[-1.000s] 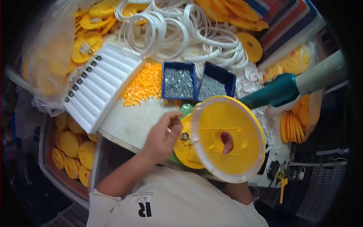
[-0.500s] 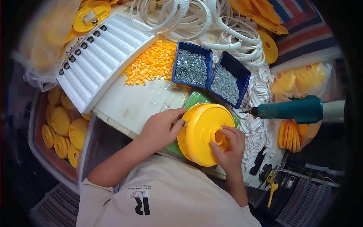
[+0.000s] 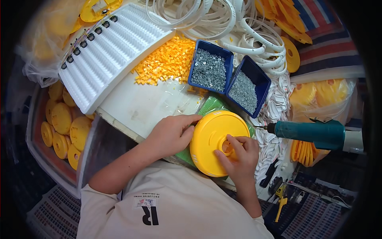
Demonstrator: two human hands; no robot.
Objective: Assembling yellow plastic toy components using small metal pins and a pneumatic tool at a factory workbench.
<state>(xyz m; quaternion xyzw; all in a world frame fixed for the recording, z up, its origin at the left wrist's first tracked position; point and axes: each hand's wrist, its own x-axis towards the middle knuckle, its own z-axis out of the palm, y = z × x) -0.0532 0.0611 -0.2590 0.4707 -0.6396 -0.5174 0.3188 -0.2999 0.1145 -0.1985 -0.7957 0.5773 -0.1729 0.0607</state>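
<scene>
A round yellow plastic housing [image 3: 207,137] with a raised ring at its centre lies face up in front of me. My right hand [image 3: 242,157] pinches that central ring, thumb on the near side and fingers on the far side. At the housing's left rim, my left hand [image 3: 169,134] is closed with index finger and thumb against the edge; its other fingertips are curled out of sight. Beneath the housing a green mat [image 3: 211,105] shows in part. A teal power screwdriver [image 3: 306,130] points its bit at the housing's right side from a short distance.
Two blue bins [image 3: 260,89] of small metal parts stand beyond the housing, beside loose yellow pieces [image 3: 163,59]. A white ridged tray [image 3: 115,51] holds small wired parts. White rings [image 3: 258,47] and white curved pieces [image 3: 274,107] lie right. A tub [image 3: 30,131] holds yellow discs.
The housing has tipped from a leftward tilt to lie flatter, hiding the lower rim that showed at its left. Both hands stay on it. The whole view has shifted slightly.
</scene>
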